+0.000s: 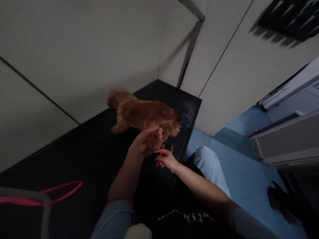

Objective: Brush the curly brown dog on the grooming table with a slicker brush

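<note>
A small reddish-brown dog (pixel 147 113) with curly fur stands on a black table (pixel 82 146), its head toward the wall at the left. My left hand (pixel 144 138) is closed around one of its hind legs (pixel 154 141), lifted at the rear end on the near side. Just below that leg, my right hand (pixel 167 159) grips a small orange-handled tool (pixel 158 161). The tool's working end is too dark and partly covered to make out.
Pale wall panels (pixel 87 43) border the table's far side, with a metal post (pixel 190 49) at its corner. A pink loop (pixel 66 192) lies at the lower left by a grey bent tube (pixel 46 212). Right, a dark animal (pixel 281 200) is on the blue floor (pixel 239 162).
</note>
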The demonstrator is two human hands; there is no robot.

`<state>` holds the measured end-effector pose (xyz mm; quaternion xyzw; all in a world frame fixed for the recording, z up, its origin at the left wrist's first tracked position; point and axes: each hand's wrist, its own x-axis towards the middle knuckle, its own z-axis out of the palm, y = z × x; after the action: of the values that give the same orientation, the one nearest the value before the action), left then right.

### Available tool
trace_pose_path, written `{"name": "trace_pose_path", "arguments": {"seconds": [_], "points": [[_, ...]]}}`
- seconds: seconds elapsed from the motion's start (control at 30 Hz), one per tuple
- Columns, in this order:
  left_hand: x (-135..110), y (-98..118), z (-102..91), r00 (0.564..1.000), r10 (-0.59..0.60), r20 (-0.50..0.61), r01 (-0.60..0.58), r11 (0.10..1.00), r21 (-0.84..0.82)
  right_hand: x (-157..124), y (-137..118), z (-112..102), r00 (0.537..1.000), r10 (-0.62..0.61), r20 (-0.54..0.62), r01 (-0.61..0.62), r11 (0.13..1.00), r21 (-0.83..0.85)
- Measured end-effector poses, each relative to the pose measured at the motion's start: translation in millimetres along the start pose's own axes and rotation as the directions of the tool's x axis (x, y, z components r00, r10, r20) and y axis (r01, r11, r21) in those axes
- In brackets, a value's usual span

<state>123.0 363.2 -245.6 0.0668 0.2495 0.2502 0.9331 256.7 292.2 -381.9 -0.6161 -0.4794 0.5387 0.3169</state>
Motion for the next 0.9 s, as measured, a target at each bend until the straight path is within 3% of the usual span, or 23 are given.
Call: {"name": "trace_pose_path", "arguments": {"seconds": [0.07, 0.13, 0.2, 0.27, 0.3, 0.37, 0.43, 0.5, 0.6, 0.67, 0.77, 0.83, 0.9], "points": [[0, 0, 1.0, 1.0, 0.015, 0.008, -0.015, 1.0, 0.016, 3, -6, -4, 0.981, -0.183, -0.07, 0.178, 0.981, -0.073], [-1, 1, 1.3, 0.999, 0.036, 0.01, -0.036, 0.999, 0.013, 4, -10, -7, 0.962, -0.251, -0.106, 0.229, 0.956, -0.184], [-2, 2, 1.1, 0.999, 0.043, 0.009, -0.043, 0.999, 0.005, 2, -9, -4, 0.994, -0.089, -0.056, 0.077, 0.978, -0.193], [-3, 2, 1.0, 0.999, 0.048, 0.006, -0.048, 0.999, 0.005, -1, -6, 0, 0.996, 0.084, 0.034, -0.078, 0.986, -0.148], [-4, 2, 1.0, 0.999, 0.048, 0.001, -0.048, 0.999, 0.009, -1, -6, 1, 0.995, 0.081, 0.06, -0.072, 0.987, -0.141], [-5, 2, 1.2, 0.998, 0.057, 0.003, -0.057, 0.998, 0.014, 1, -9, 0, 0.995, -0.09, 0.042, 0.097, 0.975, -0.201], [-5, 2, 1.5, 0.998, 0.066, 0.013, -0.066, 0.998, 0.017, 5, -13, -2, 0.967, -0.254, -0.014, 0.235, 0.915, -0.329], [-6, 2, 2.1, 0.996, 0.085, -0.001, -0.085, 0.996, 0.016, 7, -15, -2, 0.979, -0.2, -0.042, 0.167, 0.903, -0.395], [-6, 1, 3.6, 0.993, 0.102, -0.063, -0.1, 0.995, 0.028, 7, -15, 5, 0.998, 0.057, 0.012, -0.05, 0.938, -0.343], [-8, 1, 4.8, 0.993, 0.097, -0.073, -0.095, 0.995, 0.028, 6, -19, 6, 1.0, -0.008, -0.019, 0.001, 0.936, -0.351], [-9, 0, 6.0, 0.994, 0.089, -0.056, -0.088, 0.996, 0.026, 8, -24, 1, 0.949, -0.291, -0.12, 0.201, 0.855, -0.478], [-9, 0, 6.5, 0.992, 0.104, -0.067, -0.102, 0.994, 0.038, 8, -23, 0, 0.957, -0.265, -0.116, 0.186, 0.87, -0.456], [-9, 0, 6.9, 0.989, 0.117, -0.091, -0.113, 0.992, 0.051, 7, -19, 2, 0.995, -0.09, -0.045, 0.073, 0.951, -0.301]]}}
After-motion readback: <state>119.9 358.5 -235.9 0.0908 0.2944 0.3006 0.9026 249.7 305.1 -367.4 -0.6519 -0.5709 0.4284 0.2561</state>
